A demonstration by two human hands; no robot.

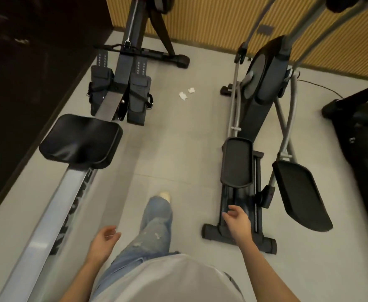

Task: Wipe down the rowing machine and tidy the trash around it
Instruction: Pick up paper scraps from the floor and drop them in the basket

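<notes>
The left hand hangs low with its fingers loosely curled and holds nothing. The right hand is likewise empty and relaxed, its fingers half bent, and it sits a little further forward than the left. No cloth or wipe shows in either hand or anywhere in view. Between them a leg in pale jeans is stepped forward on the grey floor.

Just beside the left hand runs the silver rail of the rowing machine. Its long axis goes from the lower left corner up toward the top centre, so the whole machine lies along the person's left side. The black seat sits on the rail ahead of the left hand, and the footrests are further on. The right hand hangs over the rear base of an elliptical trainer, with a treadmill beyond it at the right edge.

The trash is two crumpled tissues, lying close together on the floor well ahead of both hands. They are in the aisle between the two machines, near the right-hand footrest and apart from it. They lie slightly right of the midline, so the right hand looks marginally better placed to pick them up. The person would probably need to go several steps forward and bend down first. For wiping, the left hand is the nearer one to the rail and seat.
</notes>
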